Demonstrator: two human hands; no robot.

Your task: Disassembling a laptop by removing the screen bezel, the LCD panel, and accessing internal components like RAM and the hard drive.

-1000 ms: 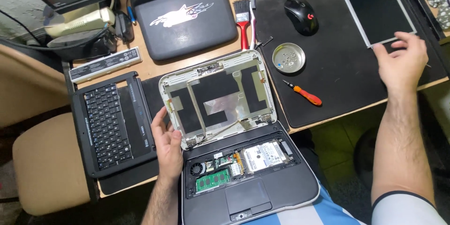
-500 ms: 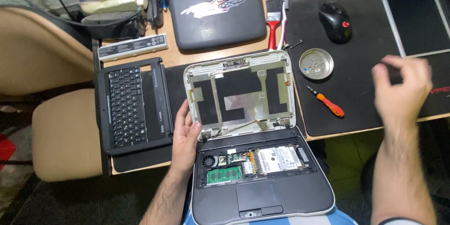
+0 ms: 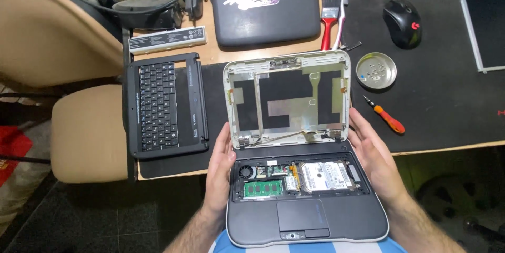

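Observation:
A small opened laptop lies on my lap at the table's edge. Its base point(image 3: 307, 216) shows a fan, a green memory stick and a silver hard drive point(image 3: 326, 175). Its white lid shell point(image 3: 286, 97) lies back on the table with no screen panel in it. My left hand point(image 3: 221, 171) rests flat against the left side of the base by the hinge. My right hand point(image 3: 373, 155) rests flat against the right side. Fingers of both hands are extended, gripping nothing.
A removed black keyboard bezel point(image 3: 165, 106) lies left of the lid. An orange screwdriver point(image 3: 388, 118), a metal screw dish point(image 3: 375, 71), a mouse point(image 3: 402, 23) and a screen panel point(image 3: 485, 18) sit on the black mat. A red brush point(image 3: 328, 17), a closed black laptop point(image 3: 263, 5) and a battery point(image 3: 167, 40) lie behind. A tan chair point(image 3: 87, 132) stands left.
My right hand came back from the screen panel at the far right and now lies against the laptop's right side. The view has shifted rightward and closer.

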